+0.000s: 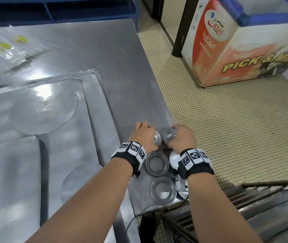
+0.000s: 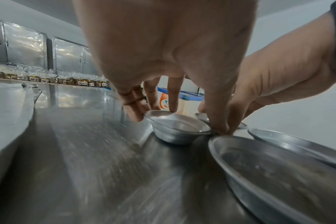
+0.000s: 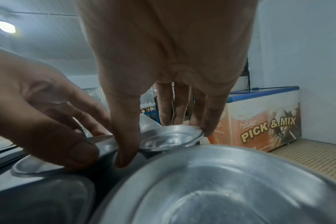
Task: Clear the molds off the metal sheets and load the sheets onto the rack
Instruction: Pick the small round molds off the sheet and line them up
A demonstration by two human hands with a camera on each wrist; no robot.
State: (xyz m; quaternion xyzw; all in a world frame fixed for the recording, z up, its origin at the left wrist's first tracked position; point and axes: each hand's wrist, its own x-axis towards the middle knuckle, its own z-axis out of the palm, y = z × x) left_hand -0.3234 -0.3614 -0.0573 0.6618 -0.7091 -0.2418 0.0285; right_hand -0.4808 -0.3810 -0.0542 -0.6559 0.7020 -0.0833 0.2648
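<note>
Metal sheets [image 1: 34, 120] lie stacked on the left of the steel table [image 1: 104, 50]. Several round metal molds stand in a cluster on the table's right edge, beside the sheets. My left hand [image 1: 150, 135] [image 2: 177, 122] grips the rim of one small mold [image 1: 157, 139] [image 2: 178, 130] from above, thumb on the near side and fingers on the far side. Right beside it, my right hand [image 1: 176, 135] [image 3: 163, 144] pinches a second small mold [image 1: 169, 136] [image 3: 173, 139] the same way. Both molds appear to touch the table. Closer to me stand two other molds [image 1: 157, 163] [image 1: 163, 190].
A metal rack [image 1: 262, 211] with rails stands low at the right, below the table's corner. An orange "PICK & MIX" freezer [image 1: 236, 55] stands on the tiled floor [image 1: 227, 128] to the right. Plastic bags [image 1: 10, 48] lie at the table's far left. A blue shelf frame [image 1: 61, 7] runs behind.
</note>
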